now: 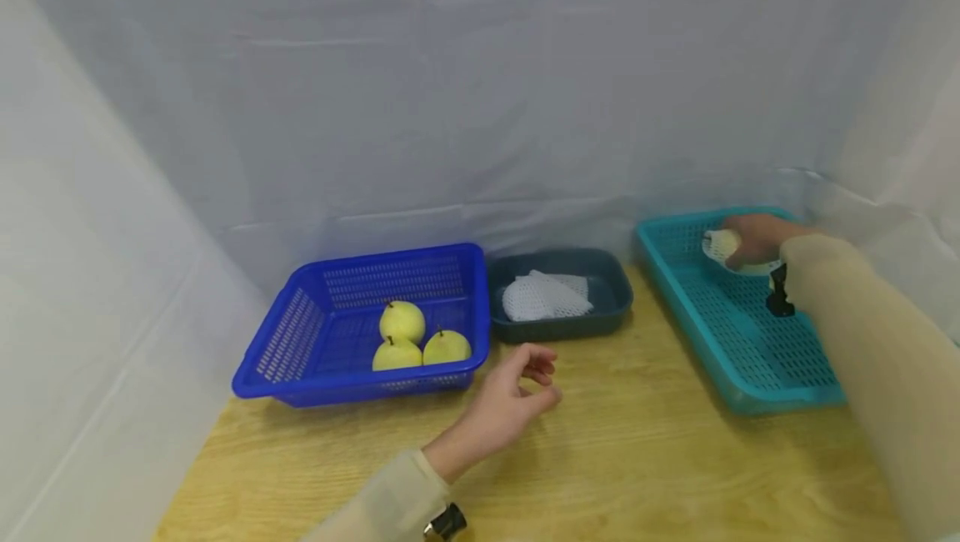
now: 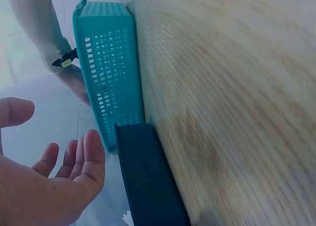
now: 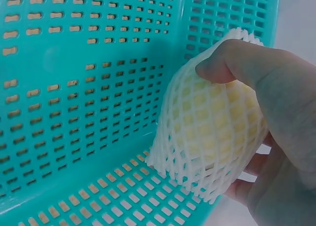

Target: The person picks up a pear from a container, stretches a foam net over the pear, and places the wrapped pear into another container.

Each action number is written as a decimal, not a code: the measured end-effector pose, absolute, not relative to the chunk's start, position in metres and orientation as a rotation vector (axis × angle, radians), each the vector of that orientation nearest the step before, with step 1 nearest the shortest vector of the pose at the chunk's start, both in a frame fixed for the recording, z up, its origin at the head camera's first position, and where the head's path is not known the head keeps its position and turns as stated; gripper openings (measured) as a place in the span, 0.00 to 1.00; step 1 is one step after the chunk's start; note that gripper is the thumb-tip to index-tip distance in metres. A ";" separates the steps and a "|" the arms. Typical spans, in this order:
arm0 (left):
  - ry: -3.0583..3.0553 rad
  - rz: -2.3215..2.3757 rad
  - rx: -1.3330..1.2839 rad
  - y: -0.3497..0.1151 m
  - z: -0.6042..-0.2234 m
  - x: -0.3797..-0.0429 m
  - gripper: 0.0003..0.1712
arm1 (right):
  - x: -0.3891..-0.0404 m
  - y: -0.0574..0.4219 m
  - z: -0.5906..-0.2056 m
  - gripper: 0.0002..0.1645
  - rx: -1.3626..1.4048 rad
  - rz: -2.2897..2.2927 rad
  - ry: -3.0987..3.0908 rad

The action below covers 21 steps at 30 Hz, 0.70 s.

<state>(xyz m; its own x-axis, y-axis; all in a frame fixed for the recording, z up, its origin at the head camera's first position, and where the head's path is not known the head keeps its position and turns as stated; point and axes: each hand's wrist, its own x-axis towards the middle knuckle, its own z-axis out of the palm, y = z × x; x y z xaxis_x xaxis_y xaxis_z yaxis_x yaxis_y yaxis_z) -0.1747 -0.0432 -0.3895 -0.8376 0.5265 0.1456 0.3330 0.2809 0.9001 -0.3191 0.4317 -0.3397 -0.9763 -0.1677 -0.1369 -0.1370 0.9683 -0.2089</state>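
White sheets [image 1: 480,92] hang behind a wooden table [image 1: 637,459], and the right hand [image 1: 761,239] grips a pear [image 3: 212,125] in a soft white net [image 3: 180,159] at the teal basket's [image 1: 787,396] far end. The left hand [image 1: 510,400] holds nothing, its fingers loosely bent. Pears seem firm, a bit heavy and easy to bruise, and nets may slide, so gently hug the fat middle.

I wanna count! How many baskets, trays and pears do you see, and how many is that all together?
Baskets: 2 (the blue basket and the teal basket)
Trays: 1 (the dark tray)
Pears: 4 (three bare pears in the blue basket, and one netted pear in the right hand)
Total: 7
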 end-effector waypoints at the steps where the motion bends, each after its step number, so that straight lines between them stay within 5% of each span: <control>1: 2.361 1.591 0.805 -0.041 -0.390 -0.175 0.21 | -0.318 0.432 -0.340 0.41 -0.227 -0.299 2.961; 21: 1.967 1.611 0.509 0.089 -0.378 -0.182 0.13 | -0.333 0.411 -0.349 0.43 -0.171 -0.296 2.994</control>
